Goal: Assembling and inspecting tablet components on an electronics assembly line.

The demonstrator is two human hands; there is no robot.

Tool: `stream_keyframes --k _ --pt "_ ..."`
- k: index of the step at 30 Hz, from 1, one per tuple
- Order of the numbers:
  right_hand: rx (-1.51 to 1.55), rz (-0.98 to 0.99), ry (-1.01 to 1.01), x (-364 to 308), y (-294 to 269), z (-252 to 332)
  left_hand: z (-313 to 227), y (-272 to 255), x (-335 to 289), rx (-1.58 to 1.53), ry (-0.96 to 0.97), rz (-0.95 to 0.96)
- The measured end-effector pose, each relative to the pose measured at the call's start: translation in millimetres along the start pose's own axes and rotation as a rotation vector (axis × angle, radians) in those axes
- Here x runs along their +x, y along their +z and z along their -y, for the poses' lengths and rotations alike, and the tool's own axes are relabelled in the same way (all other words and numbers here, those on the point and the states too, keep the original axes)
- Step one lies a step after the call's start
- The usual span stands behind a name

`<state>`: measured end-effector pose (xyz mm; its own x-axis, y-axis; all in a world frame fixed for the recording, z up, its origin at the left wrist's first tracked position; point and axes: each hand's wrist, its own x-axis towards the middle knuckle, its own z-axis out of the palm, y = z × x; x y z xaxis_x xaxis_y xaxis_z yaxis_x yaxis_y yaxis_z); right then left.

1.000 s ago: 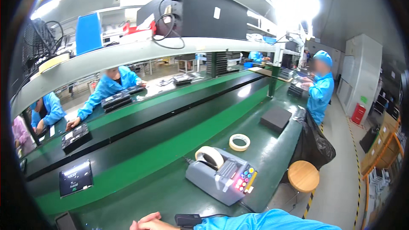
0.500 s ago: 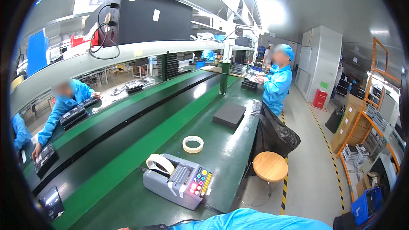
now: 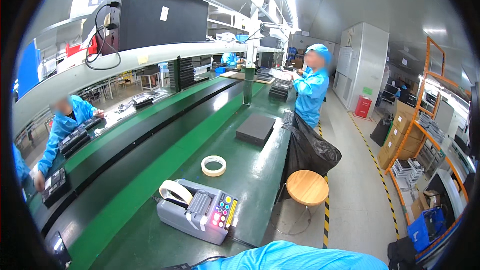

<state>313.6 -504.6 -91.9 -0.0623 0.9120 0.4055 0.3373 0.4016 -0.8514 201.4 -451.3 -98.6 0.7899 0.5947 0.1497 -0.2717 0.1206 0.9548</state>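
Only a blue sleeve (image 3: pixel 295 257) of mine shows, across the lower edge; both of my hands are out of the picture. Just beyond it a grey tape dispenser (image 3: pixel 195 210) stands on the green bench (image 3: pixel 150 240), with a roll of tape (image 3: pixel 176 190) at its back and lit, coloured buttons on its panel. Behind the dispenser lies a loose roll of cream tape (image 3: pixel 213 165). Farther off is a stack of dark flat sheets (image 3: pixel 255 129). A dark cable and part of a black object (image 3: pixel 182 266) appear beside my sleeve, cut off by the frame.
A round wooden stool (image 3: pixel 307 188) and a black plastic bag (image 3: pixel 312 145) stand along the bench's right side. One co-worker (image 3: pixel 312 87) stands at the far end; another (image 3: pixel 65 125) works across the conveyor (image 3: pixel 165 145). An orange rack (image 3: pixel 407 145) lines the right.
The whole view has swung slightly right, so bench things sit farther left. A fingertip at the lower edge has gone out of sight. The co-worker across the conveyor has drawn a hand back from a black device.
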Motion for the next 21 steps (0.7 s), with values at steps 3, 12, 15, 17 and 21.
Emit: stream_keyframes --k 3,12,15,17,21 --pt "-0.026 0.066 0.016 2.3 0.0 -11.7 -2.4 1.5 -0.2 -0.035 0.004 0.002" --pt "0.073 0.000 0.063 4.4 14.0 -39.3 0.5 0.4 3.2 -0.136 -0.041 0.041" --pt "0.252 -0.089 0.058 2.8 14.1 -30.2 0.0 3.6 1.6 -0.109 -0.063 -0.017" --pt "-0.036 -0.051 0.091 4.2 19.0 -46.0 1.4 7.0 2.5 -0.103 -0.072 -0.085" --pt "0.156 -0.007 -0.099 5.1 16.3 -49.6 2.5 9.2 4.8 -0.095 -0.086 -0.102"
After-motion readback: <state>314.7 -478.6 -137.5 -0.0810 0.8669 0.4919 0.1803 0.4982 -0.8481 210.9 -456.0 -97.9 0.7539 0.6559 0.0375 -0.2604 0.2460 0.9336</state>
